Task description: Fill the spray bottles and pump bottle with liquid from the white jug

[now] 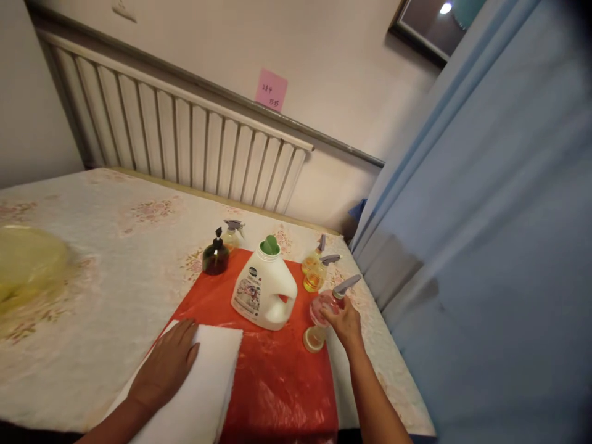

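Likely slippery, safest by its neck (pixel 339 295), a pink bottle (pixel 320 304) at the red sheet's (pixel 282 382) right edge is clamped in the right grip (pixel 348 324).

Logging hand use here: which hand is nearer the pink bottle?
Right: the right hand is on the pink bottle, holding it. The left hand rests well to its left, on the white pad.

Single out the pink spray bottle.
The spray bottle in the right hand; the two yellow ones stand behind it, and the pale one behind the dark pump bottle.
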Demonstrator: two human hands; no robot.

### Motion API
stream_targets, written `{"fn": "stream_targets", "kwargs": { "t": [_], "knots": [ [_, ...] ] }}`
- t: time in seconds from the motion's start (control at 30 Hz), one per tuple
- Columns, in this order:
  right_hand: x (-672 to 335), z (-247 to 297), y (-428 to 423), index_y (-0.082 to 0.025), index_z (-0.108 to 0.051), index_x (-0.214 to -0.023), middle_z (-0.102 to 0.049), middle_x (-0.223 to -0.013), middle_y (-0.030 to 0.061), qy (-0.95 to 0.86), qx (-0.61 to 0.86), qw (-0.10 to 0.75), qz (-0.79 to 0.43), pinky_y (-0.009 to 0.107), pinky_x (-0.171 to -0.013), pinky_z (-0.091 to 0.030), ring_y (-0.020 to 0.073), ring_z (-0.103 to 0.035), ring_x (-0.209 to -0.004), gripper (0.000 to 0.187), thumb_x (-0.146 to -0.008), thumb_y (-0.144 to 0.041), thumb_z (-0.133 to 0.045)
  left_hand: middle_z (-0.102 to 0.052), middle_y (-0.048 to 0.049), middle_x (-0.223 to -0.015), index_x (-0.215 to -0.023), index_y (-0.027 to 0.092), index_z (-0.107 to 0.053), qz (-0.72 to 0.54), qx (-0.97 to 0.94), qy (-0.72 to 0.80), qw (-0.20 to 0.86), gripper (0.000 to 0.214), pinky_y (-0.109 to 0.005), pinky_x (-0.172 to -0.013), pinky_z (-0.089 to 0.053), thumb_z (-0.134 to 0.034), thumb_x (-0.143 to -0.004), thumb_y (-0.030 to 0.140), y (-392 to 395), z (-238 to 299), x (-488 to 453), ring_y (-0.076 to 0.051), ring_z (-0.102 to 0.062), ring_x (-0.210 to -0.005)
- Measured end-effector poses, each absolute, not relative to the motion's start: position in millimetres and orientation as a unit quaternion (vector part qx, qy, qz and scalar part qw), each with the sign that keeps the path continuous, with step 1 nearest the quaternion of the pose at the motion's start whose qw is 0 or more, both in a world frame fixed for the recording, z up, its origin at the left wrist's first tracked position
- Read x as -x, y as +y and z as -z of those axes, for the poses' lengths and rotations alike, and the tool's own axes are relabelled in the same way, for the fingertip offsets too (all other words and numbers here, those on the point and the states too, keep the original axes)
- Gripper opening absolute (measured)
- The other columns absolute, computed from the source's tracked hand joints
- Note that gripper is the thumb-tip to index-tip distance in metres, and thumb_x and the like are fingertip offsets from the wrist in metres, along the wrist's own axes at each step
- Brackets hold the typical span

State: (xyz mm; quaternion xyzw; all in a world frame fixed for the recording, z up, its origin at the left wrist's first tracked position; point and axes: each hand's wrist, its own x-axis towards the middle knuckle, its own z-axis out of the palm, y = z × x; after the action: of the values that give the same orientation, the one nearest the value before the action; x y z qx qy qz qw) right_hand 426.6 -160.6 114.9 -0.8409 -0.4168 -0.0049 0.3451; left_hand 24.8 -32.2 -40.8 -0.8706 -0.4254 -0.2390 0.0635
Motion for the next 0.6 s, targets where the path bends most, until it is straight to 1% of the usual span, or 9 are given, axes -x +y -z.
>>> {"fn": "stream_targets", "kwargs": {
  "t": [0.17,0.37,0.6],
  "knots": [
    [-440.2,-95.2,-124.7,-0.02,-0.064,-0.103,-0.075,-0.095,0.008,-0.398,0.846,0.354,0.008,0.032,-0.074,-0.05,0.0252,-0.071,-0.087,0.044,-0.067,-0.044,-0.07,-0.061,-0.0169,-0.133,-0.126,0.012,-0.058,0.239,0.866,-0.436,0.049,0.045,-0.05,-0.108,-0.041,-0.044,-0.09,0.036,-32.4,38.6,-23.9,-0.031,-0.056,-0.124],
    [-447.5,-73.6,-98.0,-0.022,-0.064,-0.104,-0.075,-0.096,0.007,-0.377,0.851,0.365,0.006,0.031,-0.073,-0.05,0.0251,-0.071,-0.087,0.042,-0.066,-0.039,-0.071,-0.061,-0.0145,-0.134,-0.127,0.015,-0.058,0.234,0.866,-0.44,0.049,0.045,-0.048,-0.109,-0.042,-0.045,-0.09,0.038,-30.6,40.7,-21.5,-0.03,-0.056,-0.125],
    [-444.8,-59.9,-93.5,-0.023,-0.066,-0.097,-0.076,-0.088,0.0059,-0.368,0.843,0.392,0.015,0.031,-0.07,-0.051,0.0254,-0.072,-0.081,0.04,-0.061,-0.037,-0.074,-0.061,-0.0138,-0.135,-0.129,0.015,-0.057,0.224,0.866,-0.444,0.056,0.047,-0.048,-0.109,-0.042,-0.045,-0.09,0.039,-30.2,44.5,-20.0,-0.03,-0.056,-0.126]
  ]
}}
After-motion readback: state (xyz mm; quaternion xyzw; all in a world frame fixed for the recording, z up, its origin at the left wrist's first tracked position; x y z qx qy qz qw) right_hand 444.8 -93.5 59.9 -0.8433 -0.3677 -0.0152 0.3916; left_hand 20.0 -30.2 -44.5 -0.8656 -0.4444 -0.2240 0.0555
